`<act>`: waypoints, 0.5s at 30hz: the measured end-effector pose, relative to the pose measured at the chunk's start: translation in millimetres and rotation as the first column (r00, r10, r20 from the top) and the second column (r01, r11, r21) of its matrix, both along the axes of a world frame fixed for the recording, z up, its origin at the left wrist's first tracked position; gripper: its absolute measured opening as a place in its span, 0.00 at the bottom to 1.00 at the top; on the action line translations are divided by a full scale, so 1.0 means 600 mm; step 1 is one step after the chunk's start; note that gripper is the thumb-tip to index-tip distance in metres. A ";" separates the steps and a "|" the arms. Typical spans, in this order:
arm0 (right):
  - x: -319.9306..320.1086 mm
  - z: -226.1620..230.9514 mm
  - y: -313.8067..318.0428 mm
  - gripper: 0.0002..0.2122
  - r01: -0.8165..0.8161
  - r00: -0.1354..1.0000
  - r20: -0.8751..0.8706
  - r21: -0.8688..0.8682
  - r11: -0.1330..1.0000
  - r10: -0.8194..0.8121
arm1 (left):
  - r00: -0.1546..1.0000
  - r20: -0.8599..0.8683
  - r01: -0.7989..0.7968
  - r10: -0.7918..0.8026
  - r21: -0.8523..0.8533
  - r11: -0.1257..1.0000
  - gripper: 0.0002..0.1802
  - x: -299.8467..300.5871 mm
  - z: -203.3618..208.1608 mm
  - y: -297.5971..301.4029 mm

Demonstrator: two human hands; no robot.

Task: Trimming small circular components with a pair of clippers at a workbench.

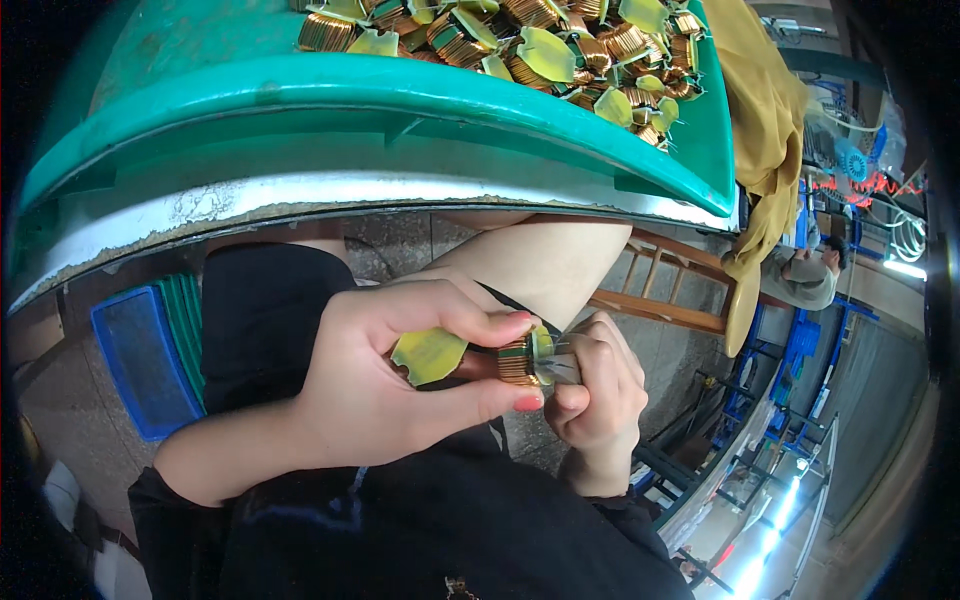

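Observation:
My left hand [390,370] pinches a copper-wound coil [517,360] between thumb and fingertips, above my lap. A yellow-green plate stands on the coil's right end, with thin wire ends by it. Farther back in the same hand lies another yellow-green plate [429,356], partly covered by the fingers; what it is fixed to is hidden. Closed against the coil's right end, my right hand [605,385] grips a thin, pale, shiny flat piece [561,368]. Most of that piece is inside the fist, so its kind cannot be made out.
A green tray [300,85] with a heap of copper coils with yellow plates [545,55] sits on the table ahead. A blue crate [150,360] stands at lower left. To the right are a wooden stool [665,285], a mustard cloth [765,90] and a distant person [808,275].

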State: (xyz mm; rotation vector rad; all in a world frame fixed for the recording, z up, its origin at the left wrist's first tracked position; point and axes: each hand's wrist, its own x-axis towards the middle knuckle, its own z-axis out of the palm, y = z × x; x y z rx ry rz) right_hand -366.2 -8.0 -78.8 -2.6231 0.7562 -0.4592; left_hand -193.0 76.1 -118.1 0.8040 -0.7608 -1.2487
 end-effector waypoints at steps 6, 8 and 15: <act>-0.006 -0.003 -0.006 0.18 -0.020 0.986 0.168 0.113 0.993 0.001 | 0.999 0.024 -0.023 0.026 -0.092 0.996 0.25 -0.004 0.002 -0.004; -0.010 0.000 -0.008 0.17 0.000 0.975 0.220 0.171 0.985 -0.038 | 0.995 -0.098 0.027 -0.028 -0.014 1.000 0.24 -0.001 0.009 -0.002; -0.015 0.001 -0.016 0.13 0.015 0.984 0.163 0.303 0.953 -0.067 | 0.788 -0.589 0.349 -0.179 0.188 0.918 0.18 0.009 0.028 -0.001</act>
